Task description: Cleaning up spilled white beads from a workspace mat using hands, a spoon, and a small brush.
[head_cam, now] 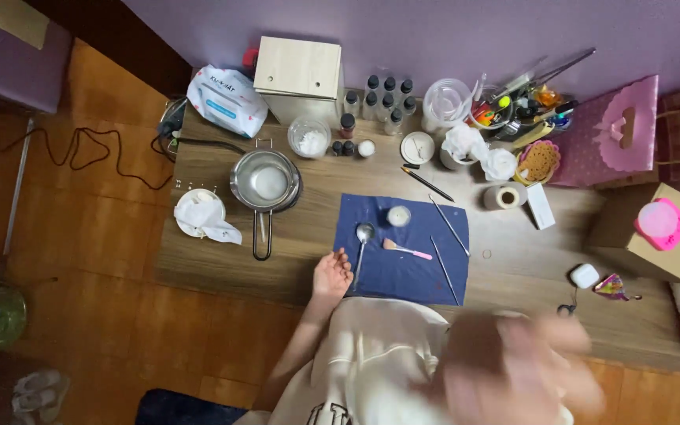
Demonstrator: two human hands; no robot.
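- Blue cloth mat [391, 264] lay on the wooden table [513, 267], near its front edge, and we rested our left hand [331, 275] at the mat's left border.
- We kept that hand loosely open, fingers gently curled, gripping nothing; its fingertips sat just beside the handle of a metal spoon [363, 240].
- We saw the spoon lying on the left part of the mat, bowl pointing far, handle pointing near.
- We noted a small white jar [398, 216] at the mat's far edge and a pink-handled brush [405, 249] in the middle, right of the spoon.
- We counted thin metal rods [449, 225] lying slanted along the mat's right side.
- We could make out our right hand [513, 366] only as a blurred shape at the near right; whether it was open or closed we cannot tell.
- We found a steel saucepan [265, 182] left of the mat, its long handle pointing near, with a white dish holding crumpled tissue [201, 215] further left.
- We saw a wooden box [298, 69] and small dark-capped bottles [387, 98] along the far wall.
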